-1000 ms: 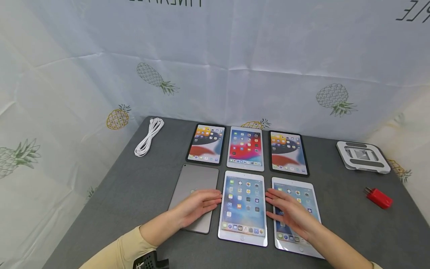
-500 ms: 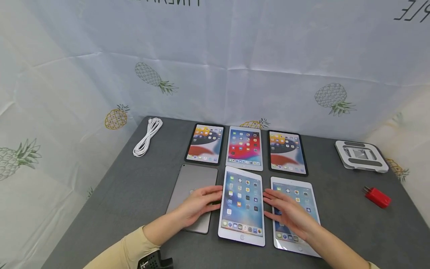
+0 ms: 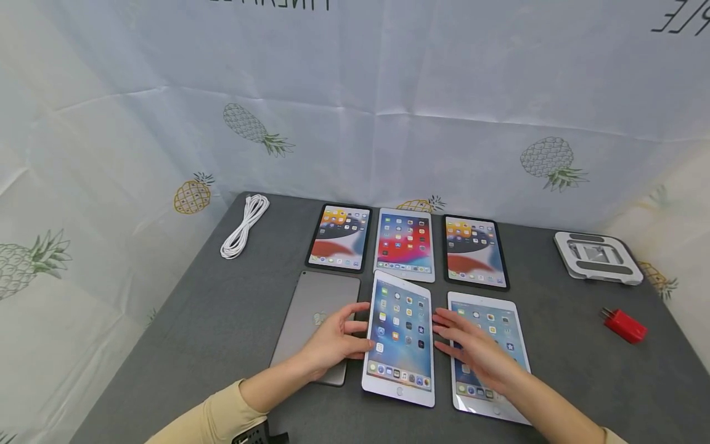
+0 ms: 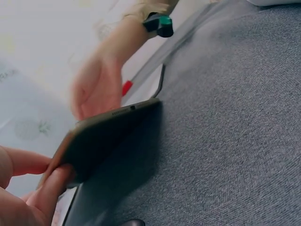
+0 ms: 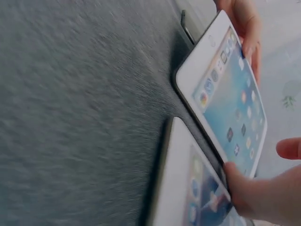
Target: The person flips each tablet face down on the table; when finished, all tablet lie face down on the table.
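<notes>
In the head view a white tablet (image 3: 402, 336), lit with app icons, is tilted in the middle of the front row, its left side raised off the grey table. My left hand (image 3: 335, 339) pinches that left edge between thumb and fingers. Seen in the left wrist view, the tablet's underside (image 4: 108, 136) is dark with shadow below. My right hand (image 3: 477, 348) is at the tablet's right edge with fingers extended, over a second white tablet (image 3: 501, 324). A grey tablet (image 3: 310, 302) lies back up, partly beneath my left hand and forearm.
Behind stand three more lit tablets in a row: a black one (image 3: 339, 237), a white one (image 3: 405, 243) and another black one (image 3: 476, 251). A coiled white cable (image 3: 244, 228) lies back left. To the right are a folded stand (image 3: 600, 259) and a red charger (image 3: 627, 327).
The middle white tablet has gone from lying flat to tilted, its left side lifted. My left thumb has come over its edge. My right hand has shifted slightly left.
</notes>
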`<state>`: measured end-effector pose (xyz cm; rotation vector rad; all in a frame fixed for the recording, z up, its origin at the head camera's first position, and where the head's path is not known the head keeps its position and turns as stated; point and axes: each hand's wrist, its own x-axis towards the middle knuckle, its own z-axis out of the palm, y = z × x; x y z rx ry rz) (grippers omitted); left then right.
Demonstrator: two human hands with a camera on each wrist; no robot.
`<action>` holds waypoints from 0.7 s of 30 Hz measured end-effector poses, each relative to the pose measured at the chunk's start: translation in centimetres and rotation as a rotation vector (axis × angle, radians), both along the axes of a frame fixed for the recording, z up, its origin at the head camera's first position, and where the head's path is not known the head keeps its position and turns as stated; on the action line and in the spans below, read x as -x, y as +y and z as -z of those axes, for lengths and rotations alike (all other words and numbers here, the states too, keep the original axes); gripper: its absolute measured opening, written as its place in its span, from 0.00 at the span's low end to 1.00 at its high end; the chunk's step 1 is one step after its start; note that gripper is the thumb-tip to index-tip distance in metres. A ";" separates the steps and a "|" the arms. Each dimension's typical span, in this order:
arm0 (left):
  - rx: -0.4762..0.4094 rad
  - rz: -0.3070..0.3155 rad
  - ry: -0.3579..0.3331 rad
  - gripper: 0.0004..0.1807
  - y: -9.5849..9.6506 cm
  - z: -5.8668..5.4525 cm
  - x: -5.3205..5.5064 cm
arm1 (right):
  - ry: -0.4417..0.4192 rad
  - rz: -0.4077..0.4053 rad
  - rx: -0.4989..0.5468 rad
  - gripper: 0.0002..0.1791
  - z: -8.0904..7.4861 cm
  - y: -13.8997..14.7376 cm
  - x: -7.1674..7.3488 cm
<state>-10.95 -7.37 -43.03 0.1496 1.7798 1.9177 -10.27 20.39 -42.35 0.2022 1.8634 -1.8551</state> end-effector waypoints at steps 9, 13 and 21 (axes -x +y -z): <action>-0.046 -0.024 0.034 0.39 0.4 -0.2 -0.6 | 0.365 0.028 -0.245 0.29 -0.8 -3.0 4.4; -0.062 -0.028 0.041 0.38 0.5 -0.3 -0.8 | 0.545 -0.037 -0.370 0.26 -0.8 -5.6 7.0; -0.102 -0.018 0.065 0.38 0.6 -0.6 -1.1 | 0.696 -0.229 -0.568 0.15 -0.7 -9.1 9.7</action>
